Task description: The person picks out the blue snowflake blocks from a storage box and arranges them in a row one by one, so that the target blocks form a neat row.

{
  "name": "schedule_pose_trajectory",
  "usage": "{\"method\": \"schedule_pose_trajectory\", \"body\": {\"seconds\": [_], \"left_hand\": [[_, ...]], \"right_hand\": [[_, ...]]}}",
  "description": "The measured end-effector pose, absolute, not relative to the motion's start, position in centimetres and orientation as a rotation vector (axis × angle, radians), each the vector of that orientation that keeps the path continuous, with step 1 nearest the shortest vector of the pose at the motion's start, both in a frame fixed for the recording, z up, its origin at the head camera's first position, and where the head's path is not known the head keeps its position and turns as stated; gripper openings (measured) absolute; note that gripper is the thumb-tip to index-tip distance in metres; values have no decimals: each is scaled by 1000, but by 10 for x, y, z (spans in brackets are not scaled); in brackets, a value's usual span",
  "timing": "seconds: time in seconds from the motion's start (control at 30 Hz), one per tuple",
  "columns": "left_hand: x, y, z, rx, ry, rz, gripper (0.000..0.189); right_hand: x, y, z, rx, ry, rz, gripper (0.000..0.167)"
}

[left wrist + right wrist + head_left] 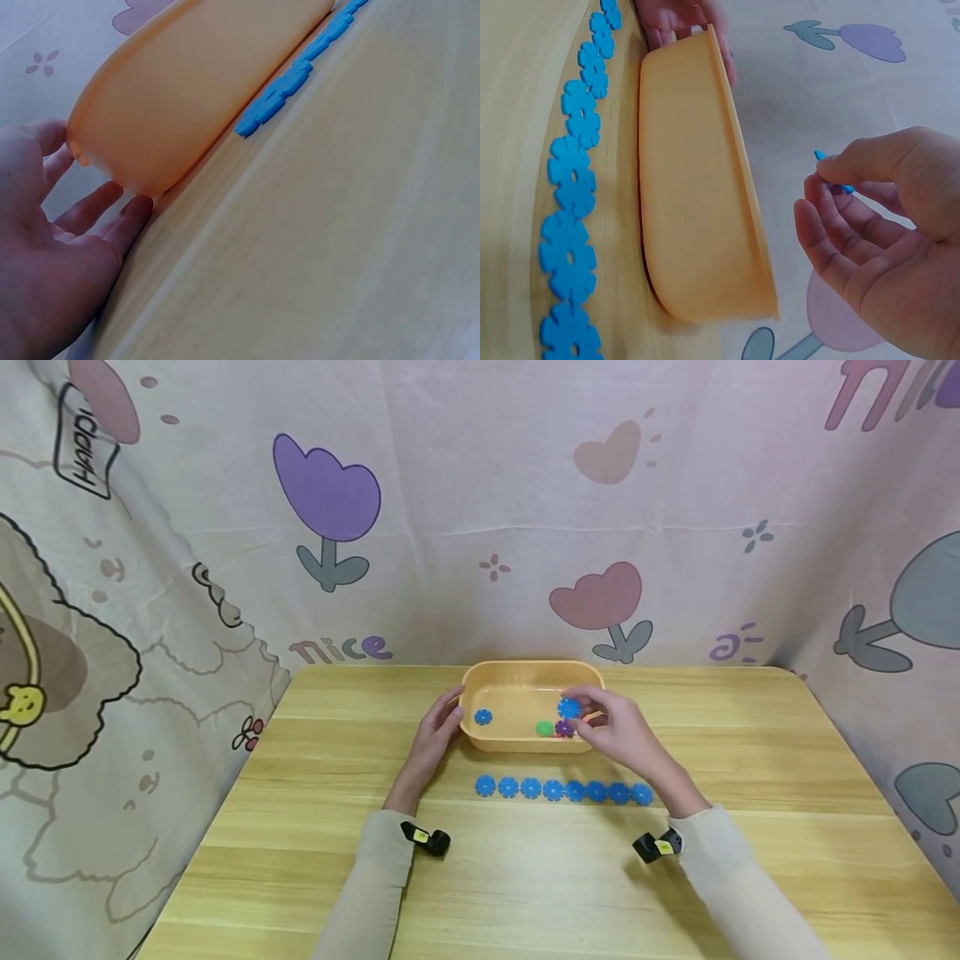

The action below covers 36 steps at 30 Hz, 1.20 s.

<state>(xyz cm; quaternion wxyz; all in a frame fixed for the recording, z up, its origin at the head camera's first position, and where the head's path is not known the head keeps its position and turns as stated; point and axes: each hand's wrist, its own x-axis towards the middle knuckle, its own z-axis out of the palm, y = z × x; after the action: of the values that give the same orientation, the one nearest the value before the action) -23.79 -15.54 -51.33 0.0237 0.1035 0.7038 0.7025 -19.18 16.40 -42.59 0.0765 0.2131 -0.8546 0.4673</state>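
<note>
My right hand (615, 727) pinches a blue notched plastic disc (568, 708) between thumb and fingertips over the right end of a pale orange basin (532, 746). The right wrist view shows this disc nearly edge-on, above the basin's rim. My left hand (433, 735) holds the basin's left end, its fingertips against the rim and end wall in the left wrist view. Inside the basin lie another blue disc (483, 717) at the left, and a green disc (544, 728) and a purple disc (564, 727) at the right. My right fingers partly cover that corner.
In front of the basin, several blue notched discs (552, 790) lie side by side in a row on the wooden table (525, 877). A printed cloth (450, 510) hangs behind the table and along its sides.
</note>
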Motion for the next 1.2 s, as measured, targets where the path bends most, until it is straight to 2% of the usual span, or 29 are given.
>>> {"method": "schedule_pose_trajectory", "body": {"seconds": [1.2], "left_hand": [[-237, -155, -510, 318, 2164, 2167, 45]], "right_hand": [[-123, 243, -464, 475, -2582, 1370, 39]]}}
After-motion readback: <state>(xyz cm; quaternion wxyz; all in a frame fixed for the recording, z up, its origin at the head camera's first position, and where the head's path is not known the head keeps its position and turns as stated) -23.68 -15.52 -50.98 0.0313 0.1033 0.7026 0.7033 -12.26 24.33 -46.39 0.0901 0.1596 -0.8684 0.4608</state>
